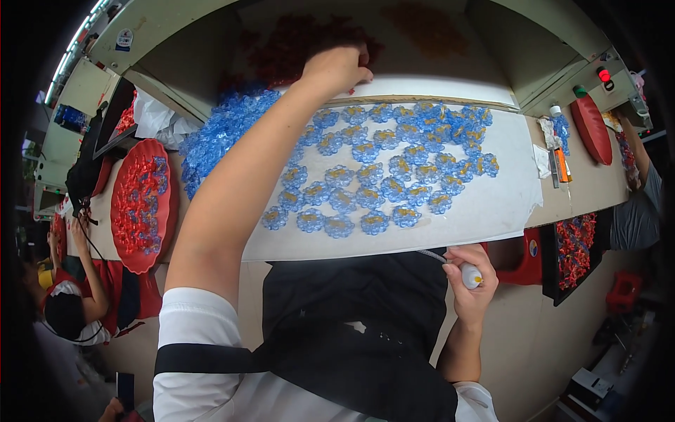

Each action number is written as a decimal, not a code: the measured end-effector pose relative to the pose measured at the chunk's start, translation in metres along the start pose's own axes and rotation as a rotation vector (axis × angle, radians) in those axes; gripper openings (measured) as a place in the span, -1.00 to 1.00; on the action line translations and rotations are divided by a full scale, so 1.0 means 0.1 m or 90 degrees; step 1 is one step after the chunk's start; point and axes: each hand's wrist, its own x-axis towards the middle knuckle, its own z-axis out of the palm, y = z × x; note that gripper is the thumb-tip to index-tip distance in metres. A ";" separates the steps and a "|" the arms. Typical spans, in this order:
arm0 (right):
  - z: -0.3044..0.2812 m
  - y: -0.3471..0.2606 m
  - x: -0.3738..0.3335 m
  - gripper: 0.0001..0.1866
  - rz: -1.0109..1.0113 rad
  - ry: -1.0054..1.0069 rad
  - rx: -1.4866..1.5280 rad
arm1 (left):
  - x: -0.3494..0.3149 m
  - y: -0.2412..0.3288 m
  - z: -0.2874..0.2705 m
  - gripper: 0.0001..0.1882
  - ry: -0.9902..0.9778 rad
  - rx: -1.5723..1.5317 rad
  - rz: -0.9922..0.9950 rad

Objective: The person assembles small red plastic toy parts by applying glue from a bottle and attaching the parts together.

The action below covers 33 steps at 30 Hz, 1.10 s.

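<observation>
My left hand (337, 69) reaches across the sheet to the front of the dim box, at the edge of a heap of small red pieces (295, 46). Its fingers are bent together; what is between them is hidden. Below that arm lie rows of clear blue flower-shaped pieces (369, 174) with yellow middles, spread on a white sheet (485, 205). Down at the table's front edge, my right hand (472, 285) is closed around a white cylindrical tool (471, 276) with a yellow spot on its end. A thin grey cord or tube (431, 255) shows beside it.
A loose blue heap (228, 137) rises left of the rows. A red scalloped tray (121, 243) of red and blue pieces stands farther left. At right are a red dish (592, 130), an orange-handled tool (562, 165) and a black tray (555, 292). Other people work at both sides.
</observation>
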 end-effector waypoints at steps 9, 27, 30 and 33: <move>-0.07 0.10 -0.03 -0.68 -0.015 -0.033 -0.028 | 0.01 -0.10 0.01 -0.68 0.013 -0.058 -0.009; -0.24 -0.06 -0.11 -0.65 0.091 0.074 0.180 | -1.48 0.29 0.04 -0.61 -0.033 -0.995 -0.147; -0.21 -0.12 -0.09 -0.59 0.027 0.133 0.222 | -1.88 0.50 0.13 -0.65 -0.153 -1.071 -0.161; -0.15 -0.20 -0.05 -0.57 -0.066 0.132 0.295 | -2.06 0.61 0.24 -0.70 -0.162 -1.130 -0.200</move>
